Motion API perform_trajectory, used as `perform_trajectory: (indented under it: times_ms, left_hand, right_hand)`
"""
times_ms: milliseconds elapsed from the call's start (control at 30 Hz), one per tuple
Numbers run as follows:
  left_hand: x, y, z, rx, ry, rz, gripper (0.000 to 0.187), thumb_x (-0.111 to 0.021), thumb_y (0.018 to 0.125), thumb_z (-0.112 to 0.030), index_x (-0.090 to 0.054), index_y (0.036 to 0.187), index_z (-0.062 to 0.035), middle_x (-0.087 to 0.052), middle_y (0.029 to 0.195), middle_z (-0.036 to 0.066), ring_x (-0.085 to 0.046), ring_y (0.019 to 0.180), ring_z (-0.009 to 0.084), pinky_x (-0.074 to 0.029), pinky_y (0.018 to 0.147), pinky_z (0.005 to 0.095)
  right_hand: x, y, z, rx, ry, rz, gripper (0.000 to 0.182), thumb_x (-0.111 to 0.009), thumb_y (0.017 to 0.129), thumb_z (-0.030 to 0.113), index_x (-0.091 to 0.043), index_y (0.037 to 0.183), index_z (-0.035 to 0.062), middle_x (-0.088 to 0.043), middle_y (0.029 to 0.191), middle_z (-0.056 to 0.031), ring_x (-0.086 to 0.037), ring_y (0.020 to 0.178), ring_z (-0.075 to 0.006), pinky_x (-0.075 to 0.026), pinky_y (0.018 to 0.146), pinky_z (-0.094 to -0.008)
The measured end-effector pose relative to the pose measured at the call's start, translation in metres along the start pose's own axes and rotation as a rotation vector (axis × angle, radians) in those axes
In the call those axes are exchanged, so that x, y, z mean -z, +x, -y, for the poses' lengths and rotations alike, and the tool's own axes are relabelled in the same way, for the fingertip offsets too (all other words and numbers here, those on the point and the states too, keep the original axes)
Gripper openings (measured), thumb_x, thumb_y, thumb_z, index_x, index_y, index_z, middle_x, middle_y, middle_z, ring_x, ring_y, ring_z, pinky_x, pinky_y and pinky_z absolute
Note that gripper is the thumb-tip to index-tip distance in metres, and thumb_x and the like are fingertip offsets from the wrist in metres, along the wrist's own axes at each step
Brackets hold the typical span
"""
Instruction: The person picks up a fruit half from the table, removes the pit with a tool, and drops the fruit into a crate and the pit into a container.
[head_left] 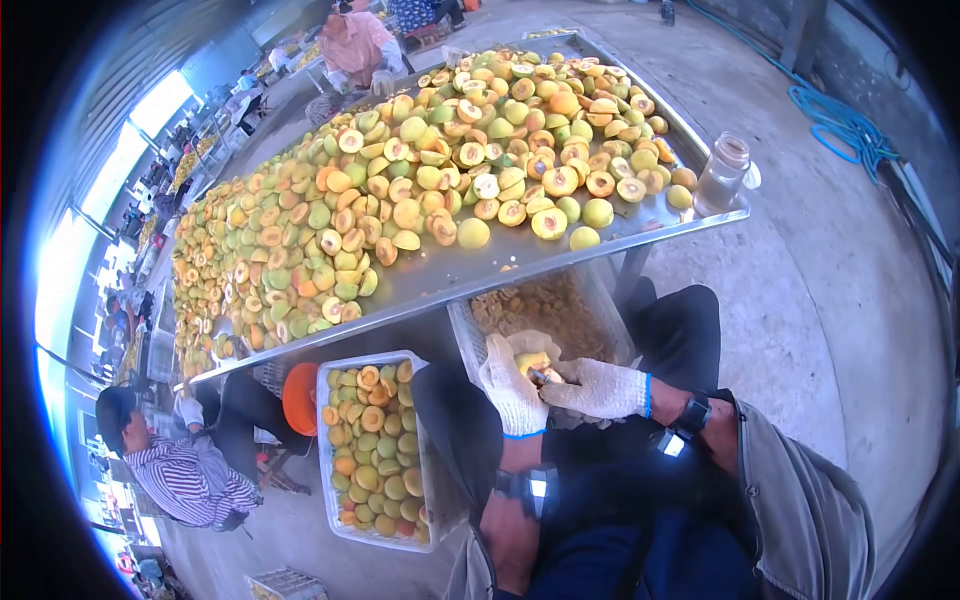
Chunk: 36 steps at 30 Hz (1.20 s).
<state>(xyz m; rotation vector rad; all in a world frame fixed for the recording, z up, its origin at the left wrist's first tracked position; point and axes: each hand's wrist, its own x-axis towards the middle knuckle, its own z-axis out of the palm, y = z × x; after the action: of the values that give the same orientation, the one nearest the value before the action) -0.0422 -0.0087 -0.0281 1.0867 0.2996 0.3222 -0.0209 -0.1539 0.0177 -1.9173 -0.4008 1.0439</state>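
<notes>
Both my hands wear white knitted gloves and meet above a crate of pits below the table edge. My left hand [513, 388] is closed around a yellow peach half [533, 361]. Close against the fruit, my right hand [600, 389] is closed on a small tool with a dark metal end [541, 377]; its exact kind is hidden by the fingers. Beneath the hands, the white plastic crate [466, 335] holds brown pits and scraps [545, 310]. In front of me, a metal table [430, 280] bears a large heap of halved peaches [400, 190].
A white crate of peach halves [323, 440] stands on the floor to my left, near an orange bucket [299, 398]. A clear jar [722, 172] sits at the table's right corner. Co-workers [185, 470] sit around the table. A blue hose [840, 125] lies by the wall.
</notes>
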Motion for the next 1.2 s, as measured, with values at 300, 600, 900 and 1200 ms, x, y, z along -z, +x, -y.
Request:
perform_trajectory:
  times_ms: [300, 600, 900, 1200]
  left_hand:
    - [-0.005, -0.008, -0.012, -0.03, 0.115, -0.015, 0.069, -0.043, 0.108, -0.058, -0.072, 0.09, 0.0029, -0.071, 0.079, 0.016, -0.066, 0.068, 0.0219, -0.052, 0.064, 0.0334]
    - [-0.006, -0.012, -0.021, -0.052, 0.081, 0.065, 0.063, -0.047, 0.108, -0.053, -0.072, 0.097, 0.0043, -0.073, 0.086, 0.014, -0.068, 0.078, 0.0214, -0.053, 0.073, 0.0347]
    - [-0.012, -0.011, -0.022, 0.204, 0.114, -0.058, 0.055, -0.052, 0.108, -0.041, -0.073, 0.086, 0.0043, -0.07, 0.077, 0.013, -0.066, 0.07, 0.0201, -0.052, 0.067, 0.0323]
    - [-0.005, -0.014, -0.02, -0.049, 0.063, 0.115, 0.061, -0.048, 0.109, -0.043, -0.07, 0.08, 0.0055, -0.071, 0.079, 0.017, -0.067, 0.07, 0.0237, -0.054, 0.067, 0.0352]
  right_hand:
    - [-0.005, -0.004, -0.001, -0.024, 0.055, -0.004, 0.06, -0.05, 0.103, 0.054, -0.068, 0.113, -0.0021, -0.072, 0.081, -0.0188, -0.073, 0.07, -0.0282, -0.058, 0.069, -0.0397]
    - [0.001, -0.01, -0.003, 0.121, 0.091, 0.004, 0.052, -0.054, 0.104, 0.049, -0.069, 0.125, 0.0029, -0.075, 0.09, -0.015, -0.073, 0.084, -0.0281, -0.056, 0.083, -0.0411]
    - [-0.022, 0.003, -0.035, 0.189, 0.043, -0.143, 0.046, -0.054, 0.106, 0.047, -0.067, 0.126, 0.0071, -0.07, 0.086, -0.0089, -0.064, 0.075, -0.0188, -0.05, 0.071, -0.0338]
    - [-0.037, 0.002, -0.038, 0.233, 0.215, -0.134, 0.037, -0.055, 0.107, 0.045, -0.067, 0.116, 0.011, -0.063, 0.072, 0.0019, -0.054, 0.055, -0.0066, -0.044, 0.049, -0.0259]
